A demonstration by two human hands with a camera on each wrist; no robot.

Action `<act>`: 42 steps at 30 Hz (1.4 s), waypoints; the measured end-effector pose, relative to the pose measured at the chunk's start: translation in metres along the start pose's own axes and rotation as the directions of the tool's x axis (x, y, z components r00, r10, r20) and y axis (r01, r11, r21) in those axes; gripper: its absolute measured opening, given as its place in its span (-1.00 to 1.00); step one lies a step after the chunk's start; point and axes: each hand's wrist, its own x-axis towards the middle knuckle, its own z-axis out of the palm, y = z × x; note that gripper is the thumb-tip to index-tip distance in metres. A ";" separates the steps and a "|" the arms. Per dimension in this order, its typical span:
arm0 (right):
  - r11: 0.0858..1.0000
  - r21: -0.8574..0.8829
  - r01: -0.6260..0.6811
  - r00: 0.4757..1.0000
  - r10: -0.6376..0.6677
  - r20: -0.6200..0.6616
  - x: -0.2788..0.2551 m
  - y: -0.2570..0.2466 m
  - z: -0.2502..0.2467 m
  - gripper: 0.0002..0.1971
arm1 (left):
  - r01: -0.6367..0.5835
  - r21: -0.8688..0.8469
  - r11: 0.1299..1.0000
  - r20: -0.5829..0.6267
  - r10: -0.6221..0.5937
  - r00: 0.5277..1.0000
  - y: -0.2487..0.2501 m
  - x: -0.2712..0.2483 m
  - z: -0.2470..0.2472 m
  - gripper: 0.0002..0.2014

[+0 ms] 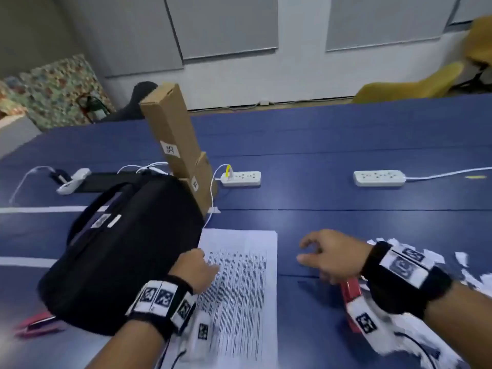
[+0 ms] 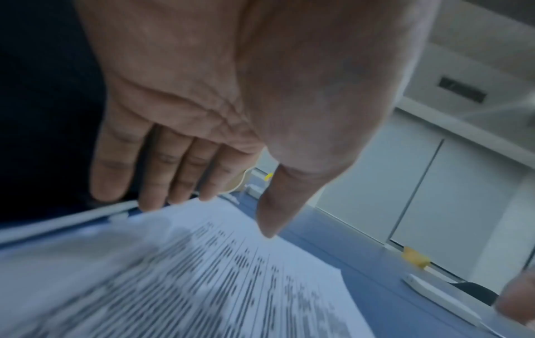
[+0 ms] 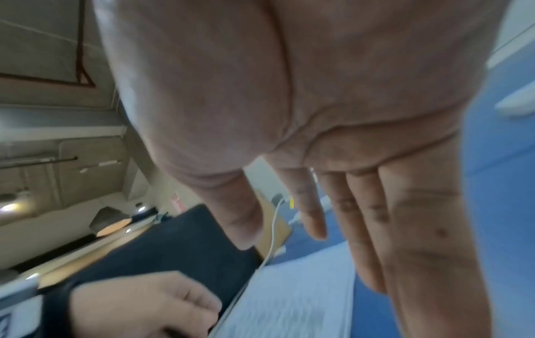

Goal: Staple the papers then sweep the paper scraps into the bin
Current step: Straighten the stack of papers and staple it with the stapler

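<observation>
A stack of printed papers (image 1: 239, 288) lies flat on the blue table (image 1: 346, 222) in front of me. My left hand (image 1: 198, 267) is over the stack's left edge beside the black bag. In the left wrist view my left hand (image 2: 208, 215) has straight fingers just above the papers (image 2: 202, 285) and holds nothing. My right hand (image 1: 306, 251) hovers over bare table right of the stack, its fingers loose and empty; the right wrist view shows the same right hand (image 3: 289, 242). A red stapler (image 1: 351, 291) lies under my right wrist. White paper scraps (image 1: 463, 262) are scattered at the right.
A black bag (image 1: 119, 249) sits tight against the papers' left side, with cardboard boxes (image 1: 175, 139) leaning behind it. Two white power strips (image 1: 241, 178) (image 1: 379, 177) and cables lie further back. A pink-red object (image 1: 37, 324) lies at the near left edge.
</observation>
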 end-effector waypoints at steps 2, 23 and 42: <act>0.999 -0.027 -0.035 0.997 0.036 0.064 0.010 -0.001 0.036 -0.46 | 0.026 0.063 0.998 0.058 -0.030 0.998 -0.001 0.002 0.016 -0.62; 0.947 0.313 0.074 0.960 0.017 -0.279 0.022 0.024 0.153 -0.32 | -0.010 -0.419 0.908 -0.111 -0.040 0.993 -0.028 -0.010 0.056 -0.62; 0.400 0.600 0.693 0.690 -0.127 -0.713 -0.057 0.003 0.094 -0.73 | -0.809 -0.577 0.112 -0.770 0.256 0.584 -0.008 -0.113 0.007 -0.86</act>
